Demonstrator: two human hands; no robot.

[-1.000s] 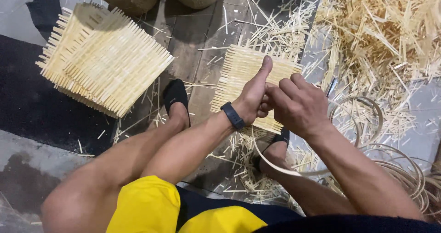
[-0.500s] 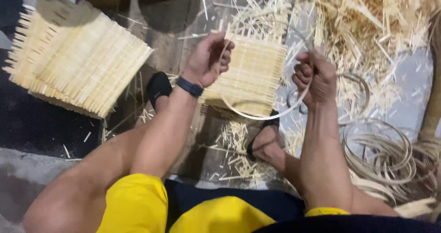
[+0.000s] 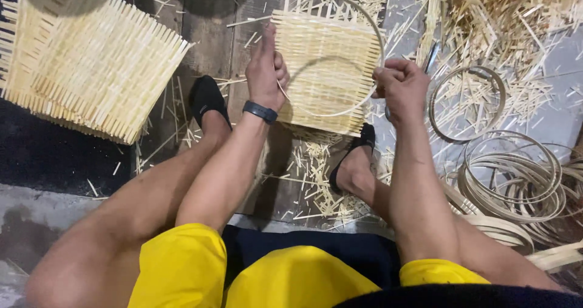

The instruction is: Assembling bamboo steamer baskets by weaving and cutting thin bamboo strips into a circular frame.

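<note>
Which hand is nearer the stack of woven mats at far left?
Left. The left hand holds the thin bamboo hoop over the small woven mat, with bare floor between it and the stack of woven mats. The right hand grips the hoop's opposite side, farther away.

Single head-worn view, steeply downward and close, over knees toward the strewn floor (image 3: 48, 162).

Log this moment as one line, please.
left hand: grips bamboo hoop | right hand: grips hoop's other side | hoop over woven mat | spare hoops at right
</note>
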